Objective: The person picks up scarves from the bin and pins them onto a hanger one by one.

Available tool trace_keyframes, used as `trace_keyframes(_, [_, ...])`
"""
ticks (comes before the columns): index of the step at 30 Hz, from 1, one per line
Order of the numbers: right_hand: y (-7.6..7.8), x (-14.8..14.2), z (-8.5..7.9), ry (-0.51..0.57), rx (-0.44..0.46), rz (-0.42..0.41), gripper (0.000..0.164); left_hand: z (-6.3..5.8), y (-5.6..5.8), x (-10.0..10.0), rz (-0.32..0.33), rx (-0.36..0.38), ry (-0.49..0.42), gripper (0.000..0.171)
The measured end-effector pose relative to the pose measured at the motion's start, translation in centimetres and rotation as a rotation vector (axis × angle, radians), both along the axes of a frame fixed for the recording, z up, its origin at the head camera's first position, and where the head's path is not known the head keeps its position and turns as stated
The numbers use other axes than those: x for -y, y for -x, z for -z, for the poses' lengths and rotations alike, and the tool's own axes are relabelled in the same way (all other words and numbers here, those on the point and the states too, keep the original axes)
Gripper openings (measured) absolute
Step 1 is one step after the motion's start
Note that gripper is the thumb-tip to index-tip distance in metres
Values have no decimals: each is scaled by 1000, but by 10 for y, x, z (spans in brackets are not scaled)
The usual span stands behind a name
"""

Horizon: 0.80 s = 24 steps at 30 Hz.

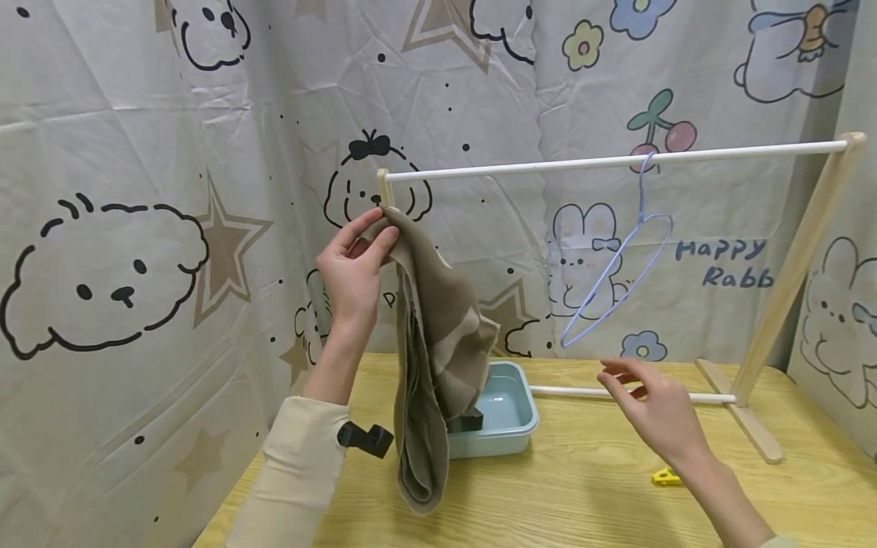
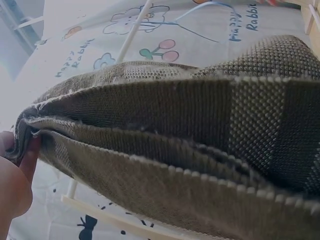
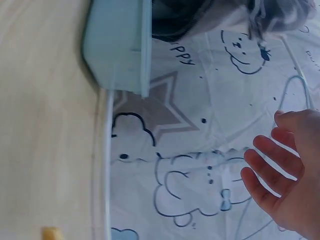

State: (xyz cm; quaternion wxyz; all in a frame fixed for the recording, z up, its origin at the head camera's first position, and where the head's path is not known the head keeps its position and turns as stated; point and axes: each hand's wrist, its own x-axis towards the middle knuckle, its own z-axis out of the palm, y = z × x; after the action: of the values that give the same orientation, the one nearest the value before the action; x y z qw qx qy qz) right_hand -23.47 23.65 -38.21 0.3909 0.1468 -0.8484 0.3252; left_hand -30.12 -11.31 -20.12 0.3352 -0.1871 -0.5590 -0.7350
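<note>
My left hand pinches the top corner of a folded brown knitted cloth with beige patches. The cloth hangs in several layers in front of a light blue plastic bin. In the left wrist view its ribbed layers fan out from the pinched end. My right hand is raised over the table with its fingers loosely bent and nothing in them. Above it a thin lilac hanger hangs from the white rail. The right wrist view shows the right hand overlapping the hanger.
Slanted wooden posts carry the rail, with a lower white bar behind the bin. A yellow clip lies on the wooden table near the right forearm. A dark item shows inside the bin. Printed curtains enclose the table.
</note>
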Motion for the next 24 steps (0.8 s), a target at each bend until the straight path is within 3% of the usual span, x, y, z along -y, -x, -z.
trace_keyframes(16, [4, -13, -46, 106, -130, -8, 29, 51, 0, 13, -46, 72, 182, 29])
trace_keyframes(24, [7, -1, -74, 105, -80, 2, 38, 71, -4, 17, -53, 49, 260, 27])
